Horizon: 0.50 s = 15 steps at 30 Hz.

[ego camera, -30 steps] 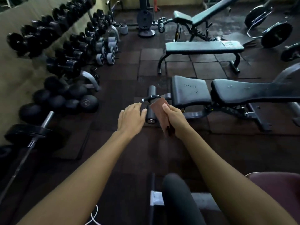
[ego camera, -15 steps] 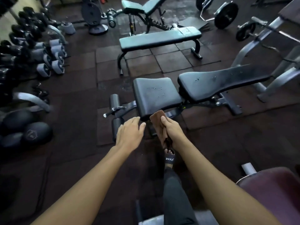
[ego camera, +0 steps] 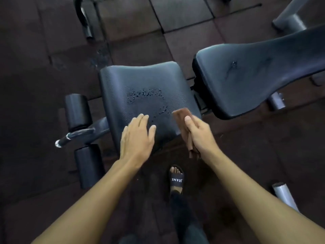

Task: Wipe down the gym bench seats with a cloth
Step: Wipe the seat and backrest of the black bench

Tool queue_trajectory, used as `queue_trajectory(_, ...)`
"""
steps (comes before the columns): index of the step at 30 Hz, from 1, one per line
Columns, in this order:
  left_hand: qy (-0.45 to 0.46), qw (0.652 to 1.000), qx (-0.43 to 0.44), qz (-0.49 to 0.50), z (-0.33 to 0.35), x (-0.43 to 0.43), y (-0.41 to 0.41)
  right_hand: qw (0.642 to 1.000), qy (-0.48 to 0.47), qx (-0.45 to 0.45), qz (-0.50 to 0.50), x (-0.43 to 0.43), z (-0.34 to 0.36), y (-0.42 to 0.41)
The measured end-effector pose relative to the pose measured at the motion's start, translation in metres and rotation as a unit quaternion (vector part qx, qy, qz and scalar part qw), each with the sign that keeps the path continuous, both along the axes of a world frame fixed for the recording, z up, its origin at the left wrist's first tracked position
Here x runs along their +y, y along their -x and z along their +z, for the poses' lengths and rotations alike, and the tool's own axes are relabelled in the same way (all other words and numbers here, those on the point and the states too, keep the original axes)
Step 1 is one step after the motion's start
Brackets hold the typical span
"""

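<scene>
A black padded bench seat (ego camera: 147,81) lies right below me, with water droplets (ego camera: 146,95) scattered across its middle. To its right is the long black backrest pad (ego camera: 255,74), also marked with a wet streak. My right hand (ego camera: 198,132) is shut on a folded brown cloth (ego camera: 182,115), whose top end touches the seat's near right corner. My left hand (ego camera: 139,138) hovers flat over the seat's near edge, fingers apart, holding nothing.
Two black foam leg rollers (ego camera: 77,111) and a metal handle bar (ego camera: 75,136) stick out left of the seat. My foot in a black slide sandal (ego camera: 176,178) stands on the dark rubber floor tiles. Grey metal frame legs (ego camera: 290,22) sit at the right.
I have stepped closer and looked down, so the seat now fills the view. Both hands have reached forward over the seat's near edge, and the cloth now touches the seat corner.
</scene>
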<state>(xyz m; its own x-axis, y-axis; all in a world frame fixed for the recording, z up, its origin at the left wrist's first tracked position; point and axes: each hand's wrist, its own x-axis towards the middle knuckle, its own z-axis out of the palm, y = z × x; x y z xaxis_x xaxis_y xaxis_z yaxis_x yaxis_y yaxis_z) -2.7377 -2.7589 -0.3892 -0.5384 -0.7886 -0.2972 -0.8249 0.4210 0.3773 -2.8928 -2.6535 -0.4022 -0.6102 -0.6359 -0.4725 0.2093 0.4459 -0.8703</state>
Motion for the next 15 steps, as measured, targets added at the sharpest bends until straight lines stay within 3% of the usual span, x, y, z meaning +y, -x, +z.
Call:
queue_trajectory(5, 0.029, 0.999, -0.029, -0.014, -0.057, -0.046, 0.007, 0.981, -0.031, 0.189, 0.016, -0.032, -0.045, 0.024)
queue_trajectory(8, 0.064, 0.996, -0.045, -0.045, -0.086, -0.067, 0.01, 0.968, -0.075, 0.227, 0.068, -0.056, -0.076, 0.017)
queue_trajectory(11, 0.098, 0.991, -0.051, -0.07, -0.112, -0.08, 0.006, 0.921, -0.155, 0.317, 0.167, -0.077, -0.112, 0.001)
queue_trajectory(13, 0.116, 0.988, -0.046, -0.087, -0.124, -0.085, 0.003, 0.887, -0.199, 0.386, 0.157, -0.085, -0.126, -0.009)
queue_trajectory(15, 0.135, 0.986, -0.033, -0.095, -0.13, -0.088, -0.003, 0.874, -0.204, 0.41, 0.159, -0.085, -0.127, -0.031)
